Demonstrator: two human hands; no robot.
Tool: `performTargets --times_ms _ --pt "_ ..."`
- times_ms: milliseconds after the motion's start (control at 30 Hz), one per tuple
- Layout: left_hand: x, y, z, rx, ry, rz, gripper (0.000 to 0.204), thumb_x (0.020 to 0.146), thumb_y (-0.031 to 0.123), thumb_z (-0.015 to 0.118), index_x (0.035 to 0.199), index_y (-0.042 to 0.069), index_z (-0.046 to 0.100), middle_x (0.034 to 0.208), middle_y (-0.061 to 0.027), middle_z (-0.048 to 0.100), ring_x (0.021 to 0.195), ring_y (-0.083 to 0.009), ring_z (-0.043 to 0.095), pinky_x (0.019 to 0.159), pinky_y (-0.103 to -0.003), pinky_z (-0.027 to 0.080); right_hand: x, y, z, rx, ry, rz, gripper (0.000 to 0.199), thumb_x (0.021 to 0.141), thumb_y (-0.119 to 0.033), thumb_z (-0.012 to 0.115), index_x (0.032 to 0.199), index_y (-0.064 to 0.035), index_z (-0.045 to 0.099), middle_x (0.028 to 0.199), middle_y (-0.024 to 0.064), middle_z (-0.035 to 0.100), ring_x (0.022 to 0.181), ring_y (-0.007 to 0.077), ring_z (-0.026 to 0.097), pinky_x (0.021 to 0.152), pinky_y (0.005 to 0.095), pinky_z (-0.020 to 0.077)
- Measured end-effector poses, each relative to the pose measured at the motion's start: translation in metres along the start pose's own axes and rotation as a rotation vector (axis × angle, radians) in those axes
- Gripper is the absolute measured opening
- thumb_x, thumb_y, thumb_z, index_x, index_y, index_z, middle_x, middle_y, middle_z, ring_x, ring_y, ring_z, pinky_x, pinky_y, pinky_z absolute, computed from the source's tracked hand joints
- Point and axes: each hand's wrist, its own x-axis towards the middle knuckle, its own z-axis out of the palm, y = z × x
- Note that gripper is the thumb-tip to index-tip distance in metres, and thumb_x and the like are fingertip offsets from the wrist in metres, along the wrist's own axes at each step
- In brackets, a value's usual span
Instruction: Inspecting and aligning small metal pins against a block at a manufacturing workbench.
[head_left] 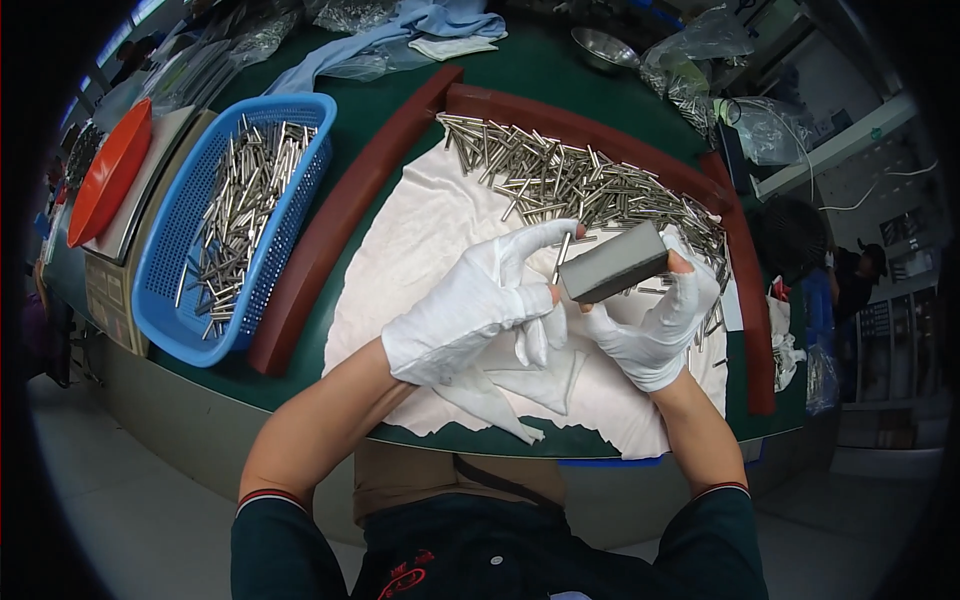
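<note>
My left hand (487, 298), in a white glove with bare thumb and index tips, pinches one thin metal pin (562, 258) upright. My right hand (664, 318), gloved the same way, grips a grey rectangular abrasive block (613, 264) between thumb and fingers. The pin stands right beside the block's left end; I cannot tell whether they touch. Behind both hands lies a heap of shiny metal pins (585, 180) on a pale pink cloth (400, 245). Small white cloth pieces (535, 388) rest below my hands.
Dark red wooden bars (345, 220) frame the cloth at the left, back and right. To the left stands a blue perforated basket (165, 255) holding many pins, with an orange tray (112, 175) beyond. A metal bowl (605, 47) and plastic bags (700, 45) sit at the back.
</note>
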Motion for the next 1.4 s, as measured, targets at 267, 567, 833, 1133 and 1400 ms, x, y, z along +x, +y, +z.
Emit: performTargets --times_ms 267,567,833,1133,1400 --pt "-0.003 0.005 0.004 0.065 0.055 -0.005 0.061 0.085 0.009 0.054 0.141 0.004 0.029 0.068 -0.012 0.063 0.05 -0.0125 0.059 0.049 -0.023 0.048 0.002 0.002 -0.005 -0.009 0.053 -0.005 0.094 0.056 -0.019 0.084 0.132 -0.0042 0.031 0.115 0.0144 0.042 0.104 0.0273 0.046 0.084 0.0387 0.041" --pt "-0.002 0.006 0.006 0.121 0.015 -0.013 0.059 0.083 -0.001 0.047 0.139 0.0 0.029 0.075 -0.0105 0.062 0.052 -0.0128 0.061 0.049 -0.023 0.049 0.005 -0.001 0.001 0.029 0.071 -0.06 0.092 0.057 -0.022 0.084 0.132 -0.0083 0.032 0.116 0.0157 0.041 0.103 0.0276 0.045 0.083 0.0387 0.0396" --pt "-0.004 0.01 0.009 0.219 0.108 0.006 0.059 0.082 -0.002 0.044 0.139 0.0 0.03 0.071 -0.0105 0.061 0.051 -0.0127 0.06 0.049 -0.023 0.049 0.004 0.0 -0.005 0.017 -0.018 0.071 0.091 0.056 -0.023 0.081 0.132 -0.0036 0.034 0.115 0.0134 0.041 0.102 0.0267 0.045 0.085 0.0377 0.0398" --pt "-0.001 0.003 0.007 0.136 0.047 -0.023 0.061 0.081 -0.003 0.046 0.14 0.001 0.028 0.076 -0.0124 0.062 0.051 -0.0144 0.061 0.049 -0.024 0.05 0.01 -0.008 0.003 0.135 -0.001 0.095 0.092 0.057 -0.026 0.083 0.131 -0.0024 0.035 0.113 0.0138 0.04 0.102 0.0263 0.044 0.085 0.0378 0.0399" --pt "-0.001 0.0 0.005 -0.256 -0.028 0.05 0.063 0.085 0.011 0.058 0.139 0.0 0.028 0.066 -0.007 0.055 0.049 -0.0116 0.053 0.046 -0.02 0.042 0.003 0.008 0.005 -0.05 0.044 -0.053 0.089 0.056 -0.019 0.081 0.129 -0.0046 0.034 0.114 0.0138 0.04 0.104 0.0276 0.045 0.086 0.0378 0.0391"
